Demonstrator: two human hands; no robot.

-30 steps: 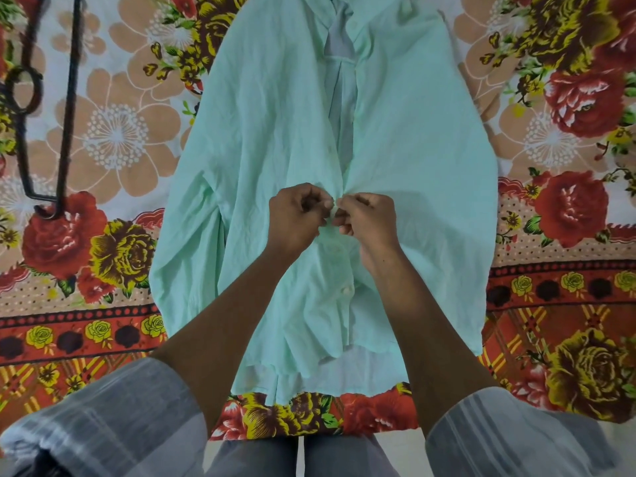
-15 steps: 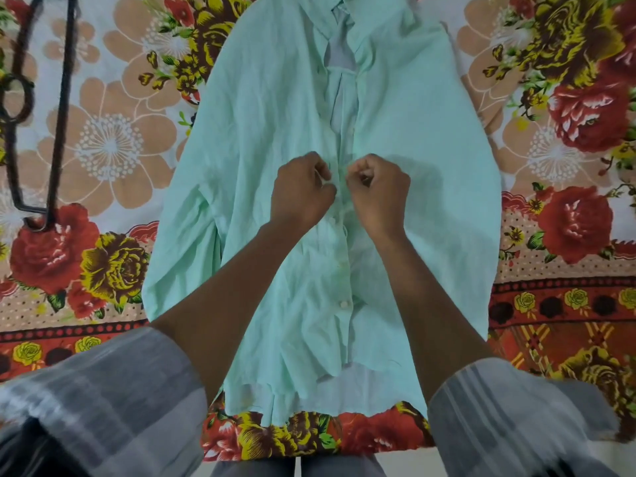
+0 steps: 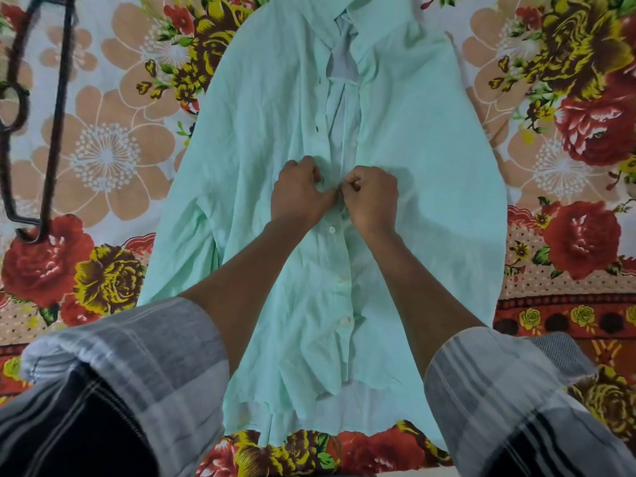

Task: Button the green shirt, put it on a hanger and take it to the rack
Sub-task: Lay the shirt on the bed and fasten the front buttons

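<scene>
Nearest the camera, two rolled grey striped sleeves [image 3: 144,356] frame the bare forearms that reach out over the shirt [image 3: 430,160]. The shirt is pale mint green, thin and creased, and lies front up on a flowered sheet [image 3: 103,149], hem toward the person and collar away. Below the hands its hem is rumpled and parts a little, showing the lighter inside of the back panel. Between the wrists and the hem three white buttons [image 3: 332,230] sit fastened in a line down the placket. The left hand [image 3: 299,194] and right hand [image 3: 373,197] meet knuckle to knuckle at the middle of the shirt front, both with fingers curled, each pinching an edge of the placket; the button between their fingertips is hidden. Beyond the hands the front stands open in a narrow gap up to the collar, with a dark buttonhole visible on the left edge and the paler lining inside. The sleeves of the shirt spread out to both sides of the hands. Far off to the left of the left hand a dark hanger [image 3: 51,132] lies flat on the sheet, well apart from the shirt.
</scene>
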